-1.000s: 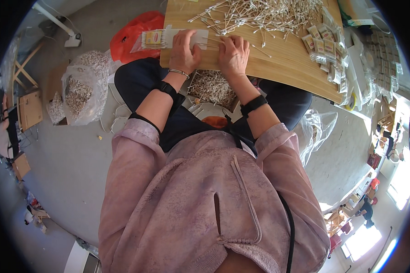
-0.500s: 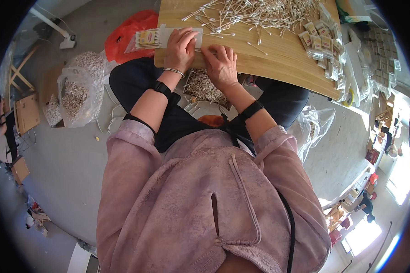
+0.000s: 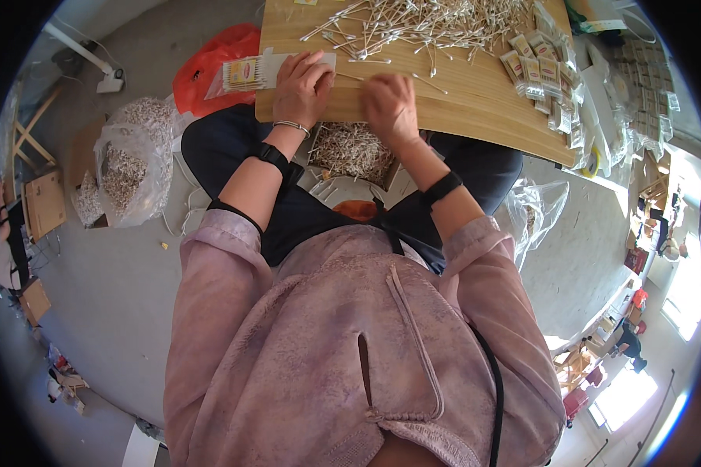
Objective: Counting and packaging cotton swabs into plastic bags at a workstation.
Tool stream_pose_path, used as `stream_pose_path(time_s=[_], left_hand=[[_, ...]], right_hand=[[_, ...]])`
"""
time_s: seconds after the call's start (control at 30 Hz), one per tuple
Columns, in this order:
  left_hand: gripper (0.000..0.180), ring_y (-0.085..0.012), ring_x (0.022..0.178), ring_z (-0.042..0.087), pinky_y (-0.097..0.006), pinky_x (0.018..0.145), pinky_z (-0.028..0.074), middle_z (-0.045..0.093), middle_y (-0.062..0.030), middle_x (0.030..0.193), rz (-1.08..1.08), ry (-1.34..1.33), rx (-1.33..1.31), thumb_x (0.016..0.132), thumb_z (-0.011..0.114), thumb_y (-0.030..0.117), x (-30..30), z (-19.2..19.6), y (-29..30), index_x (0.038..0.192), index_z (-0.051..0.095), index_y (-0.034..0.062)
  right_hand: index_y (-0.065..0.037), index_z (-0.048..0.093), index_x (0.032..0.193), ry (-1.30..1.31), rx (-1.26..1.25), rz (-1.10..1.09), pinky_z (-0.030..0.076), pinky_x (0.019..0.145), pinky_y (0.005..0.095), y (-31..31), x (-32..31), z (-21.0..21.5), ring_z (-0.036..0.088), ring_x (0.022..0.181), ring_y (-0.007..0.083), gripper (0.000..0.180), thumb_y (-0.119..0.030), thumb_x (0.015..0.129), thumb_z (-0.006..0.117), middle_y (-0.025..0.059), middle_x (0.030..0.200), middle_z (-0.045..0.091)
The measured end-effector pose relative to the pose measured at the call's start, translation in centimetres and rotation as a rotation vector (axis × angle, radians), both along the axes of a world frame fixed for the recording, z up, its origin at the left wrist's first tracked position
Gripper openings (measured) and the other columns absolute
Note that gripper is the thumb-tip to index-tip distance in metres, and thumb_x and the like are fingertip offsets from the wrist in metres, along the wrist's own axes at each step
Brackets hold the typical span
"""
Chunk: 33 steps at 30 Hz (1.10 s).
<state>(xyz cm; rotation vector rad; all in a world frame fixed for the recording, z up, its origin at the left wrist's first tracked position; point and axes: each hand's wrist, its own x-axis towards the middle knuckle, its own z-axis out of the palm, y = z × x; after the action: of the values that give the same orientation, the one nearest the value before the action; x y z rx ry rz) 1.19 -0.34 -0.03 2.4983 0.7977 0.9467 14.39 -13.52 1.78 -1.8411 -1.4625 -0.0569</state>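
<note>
Head view: vs half a sec earlier, right hand [image 3: 389, 105] had drifted right, off the left hand [image 3: 302, 84]; they were close together before, now apart. Left hand stayed flat on the clear packet [image 3: 276, 68] at the worktop [image 3: 475, 105] near edge, fingers together, pressing, not clamped. Packet's printed end stuck out left of those fingers. Right hand lay knuckles-up on bare wood, fingers curled; can't tell if holding anything. Cotton swabs [image 3: 428, 23] heaped just beyond both hands.
</note>
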Motion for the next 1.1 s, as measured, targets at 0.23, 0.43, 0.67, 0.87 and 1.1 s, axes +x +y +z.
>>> stream_pose_path(time_s=[0.23,0.43,0.67,0.87,1.1], left_hand=[[0.010,-0.0261,0.113,0.052,-0.043,0.102,0.036,0.062,-0.0084,0.112,-0.012,-0.036,-0.024,0.076,0.068,0.017,-0.1,0.4,-0.3,0.080,0.064,0.0092],[0.009,-0.0257,0.112,0.053,-0.044,0.104,0.033,0.062,-0.0084,0.112,-0.047,-0.030,0.012,0.073,0.067,0.015,-0.2,0.5,-0.2,0.076,0.062,0.0090],[0.009,-0.0254,0.112,0.053,-0.045,0.104,0.033,0.062,-0.0078,0.111,-0.046,-0.024,0.018,0.073,0.067,0.015,-0.2,0.1,-0.2,0.077,0.062,0.0094],[0.009,-0.0250,0.111,0.054,-0.045,0.104,0.034,0.062,-0.0072,0.110,-0.037,-0.021,0.022,0.072,0.066,0.016,-0.2,-0.1,-0.2,0.077,0.061,0.0098],[0.008,-0.0242,0.111,0.053,-0.045,0.104,0.034,0.062,-0.0064,0.110,-0.032,-0.009,0.036,0.071,0.066,0.015,-0.5,0.1,-0.3,0.077,0.062,0.0105]], right_hand=[[-0.012,0.067,0.089,0.008,-0.132,-0.245,0.039,0.087,0.0403,2.9,2.6,-0.7,0.047,0.100,0.0296,0.015,-0.018,0.076,0.067,0.0059,0.099,0.055],[-0.012,0.066,0.083,0.025,-0.157,-0.221,0.038,0.085,0.0405,1.2,1.4,-0.9,0.048,0.097,0.0289,0.011,-0.020,0.076,0.067,0.0056,0.096,0.055],[-0.009,0.063,0.082,0.135,-0.181,-0.235,0.041,0.081,0.0419,1.7,2.1,-0.6,0.052,0.092,0.0316,0.009,-0.018,0.078,0.065,0.0093,0.090,0.059],[-0.007,0.063,0.085,0.103,-0.256,-0.386,0.043,0.082,0.0407,2.8,4.9,0.1,0.054,0.090,0.0325,0.008,-0.014,0.081,0.062,0.0128,0.088,0.061],[-0.011,0.067,0.086,-0.015,-0.071,-0.276,0.043,0.081,0.0402,1.3,2.1,0.0,0.052,0.092,0.0293,0.011,-0.013,0.076,0.066,0.0066,0.091,0.057]])
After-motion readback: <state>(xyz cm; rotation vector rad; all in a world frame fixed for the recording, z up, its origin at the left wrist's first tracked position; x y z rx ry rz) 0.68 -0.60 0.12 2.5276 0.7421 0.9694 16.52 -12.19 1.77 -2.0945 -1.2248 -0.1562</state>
